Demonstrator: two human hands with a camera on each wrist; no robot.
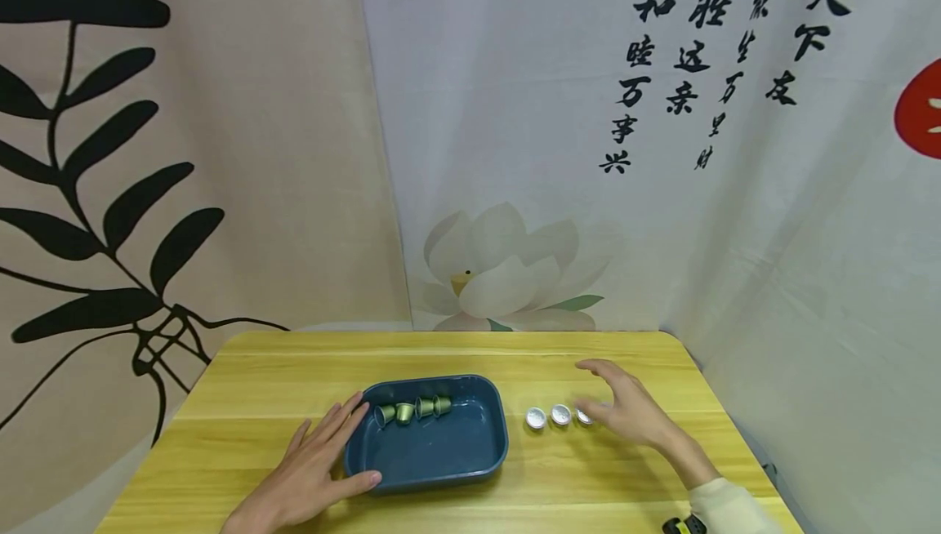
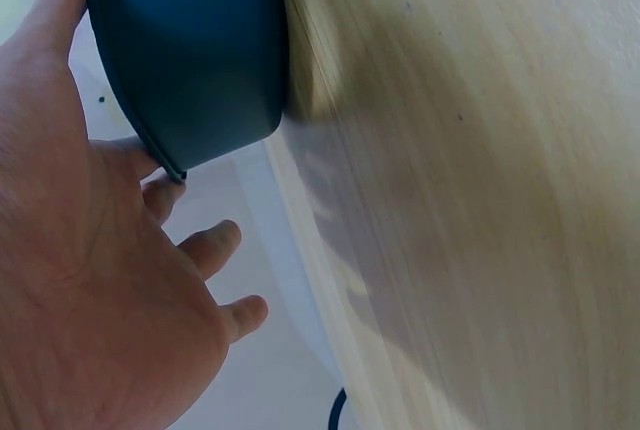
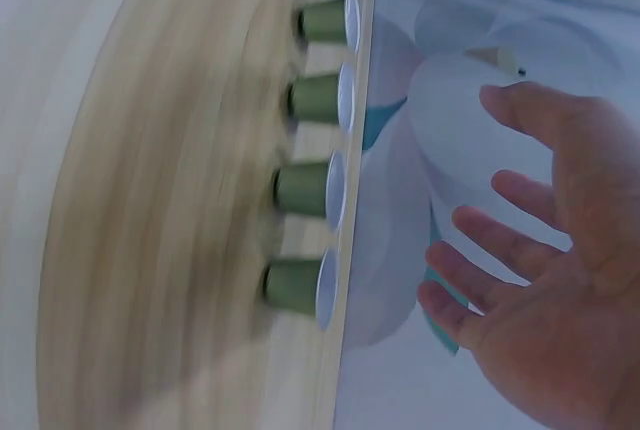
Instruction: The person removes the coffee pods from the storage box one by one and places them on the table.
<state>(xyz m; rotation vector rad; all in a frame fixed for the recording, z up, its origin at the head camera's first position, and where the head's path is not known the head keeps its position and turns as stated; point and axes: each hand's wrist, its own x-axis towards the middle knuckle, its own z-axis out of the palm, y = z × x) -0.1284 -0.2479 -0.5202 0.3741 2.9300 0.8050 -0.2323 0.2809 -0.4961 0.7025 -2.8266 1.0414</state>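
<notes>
A dark blue rectangular tray (image 1: 434, 456) sits on the table, with several green coffee capsules (image 1: 404, 413) along its far left part, some tipped over. My left hand (image 1: 312, 469) rests at the tray's left end, fingers spread along the rim and thumb by the near corner. The left wrist view has the tray's outer wall (image 2: 200, 60) beside that hand. Right of the tray, several more capsules (image 1: 561, 415) stand in a row, silver lids up; the right wrist view gives their green sides (image 3: 300, 188). Over the row's right end hovers my right hand (image 1: 632, 411), fingers apart and holding nothing.
The light wood table (image 1: 294, 362) has its far edge close to a cloth backdrop (image 1: 515, 150) printed with a lotus, a dark leafy plant and black characters. A black and yellow wrist device (image 1: 685, 525) shows by the right sleeve (image 1: 735, 509).
</notes>
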